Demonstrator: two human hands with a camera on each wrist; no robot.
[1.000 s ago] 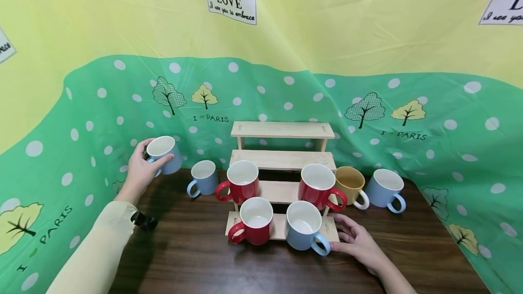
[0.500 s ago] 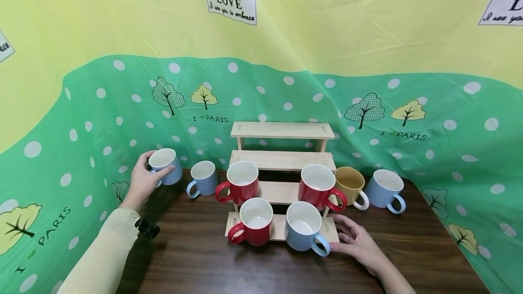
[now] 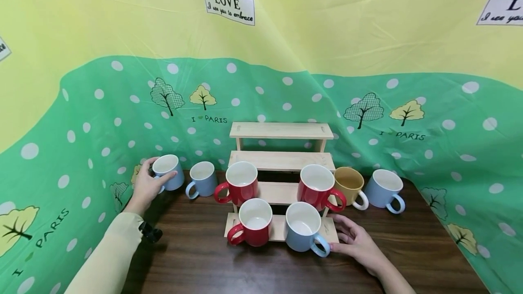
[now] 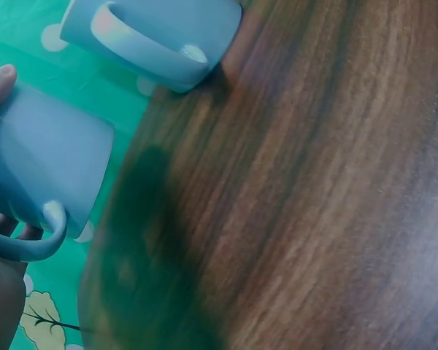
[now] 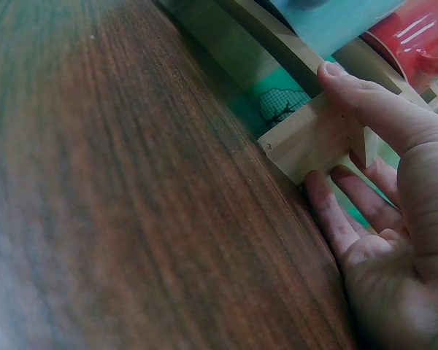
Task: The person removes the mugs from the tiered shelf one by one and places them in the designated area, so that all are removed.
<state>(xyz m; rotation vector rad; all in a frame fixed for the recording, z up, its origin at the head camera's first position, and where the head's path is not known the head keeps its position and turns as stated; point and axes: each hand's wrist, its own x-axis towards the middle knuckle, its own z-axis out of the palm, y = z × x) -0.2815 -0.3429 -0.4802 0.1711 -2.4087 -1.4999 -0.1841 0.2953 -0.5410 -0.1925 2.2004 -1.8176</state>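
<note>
My left hand (image 3: pixel 148 187) grips a light blue mug (image 3: pixel 173 180) by its body, thumb near the rim. In the left wrist view this mug (image 4: pixel 55 157) is upright relative to its handle side, close by the back-left table edge. A second blue mug (image 3: pixel 205 180) stands just right of it. At the lower right end of the stepped wooden rack (image 3: pixel 282 160), my right hand (image 3: pixel 357 244) holds the bottom shelf's end. The right wrist view shows its thumb (image 5: pixel 372 102) on the shelf and its fingertips by the side board (image 5: pixel 314 138).
On the rack's lower steps stand two red mugs (image 3: pixel 242 185) (image 3: pixel 316 189), another red mug (image 3: pixel 256 226) and a blue mug (image 3: pixel 303 228). A yellow mug (image 3: pixel 348 185) and a blue mug (image 3: pixel 382 189) stand right of the rack. Patterned cloth (image 3: pixel 261 90) hangs behind the table (image 3: pixel 204 257).
My left hand has lowered the blue mug towards the table and shifted it slightly right, beside the other blue mug. My right hand stays at the rack.
</note>
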